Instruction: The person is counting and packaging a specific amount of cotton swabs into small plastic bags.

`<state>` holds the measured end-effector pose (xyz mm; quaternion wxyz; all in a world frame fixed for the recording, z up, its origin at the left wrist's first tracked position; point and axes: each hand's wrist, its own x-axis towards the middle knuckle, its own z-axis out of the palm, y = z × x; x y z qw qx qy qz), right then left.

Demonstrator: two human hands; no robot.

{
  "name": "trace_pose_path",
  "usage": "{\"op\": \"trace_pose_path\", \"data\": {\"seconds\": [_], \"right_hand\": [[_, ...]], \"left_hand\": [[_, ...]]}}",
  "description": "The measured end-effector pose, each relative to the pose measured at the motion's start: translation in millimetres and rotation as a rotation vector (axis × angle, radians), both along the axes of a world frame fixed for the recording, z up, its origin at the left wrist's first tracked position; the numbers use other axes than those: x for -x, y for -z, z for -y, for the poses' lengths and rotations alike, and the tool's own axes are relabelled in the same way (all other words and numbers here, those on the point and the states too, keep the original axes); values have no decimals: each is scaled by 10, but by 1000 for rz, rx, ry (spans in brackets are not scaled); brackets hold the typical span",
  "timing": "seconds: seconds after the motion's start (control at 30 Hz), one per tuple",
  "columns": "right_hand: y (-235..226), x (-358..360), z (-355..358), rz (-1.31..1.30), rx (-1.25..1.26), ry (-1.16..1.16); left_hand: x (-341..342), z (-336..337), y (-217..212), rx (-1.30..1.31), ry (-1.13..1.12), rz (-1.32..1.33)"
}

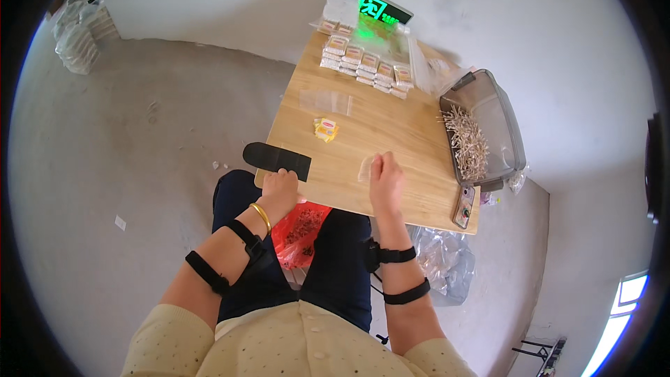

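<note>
A clear bag (364,169) is pinched by closed fingers of the right hand (387,181); under left-hand fingers (283,173), grip unclear, a black pad (273,158) is touched.

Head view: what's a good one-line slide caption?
At a wooden table: left hand against a black pad, right hand at a small clear bag.

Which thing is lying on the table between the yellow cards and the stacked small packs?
A flat clear plastic bag lies between the yellow cards and the stacked packs; the head view shows it.
</note>
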<state>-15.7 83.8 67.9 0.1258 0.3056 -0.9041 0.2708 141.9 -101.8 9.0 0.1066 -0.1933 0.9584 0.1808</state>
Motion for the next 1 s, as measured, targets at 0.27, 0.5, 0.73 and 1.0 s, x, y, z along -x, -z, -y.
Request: {"op": "trace_pose_path", "data": {"seconds": [0.27, 0.5, 0.73, 1.0], "right_hand": [[189, 148, 51, 69, -6, -29], [339, 122, -50, 103, 21, 10], [325, -3, -206, 133, -47, 32], [181, 35, -177, 98, -75, 37]], "left_hand": [[-2, -29, -72, -24, -32, 25], [-19, -68, -30, 7, -23, 51], [96, -3, -87, 9, -17, 42], [83, 10, -61, -14, -13, 25]]}}
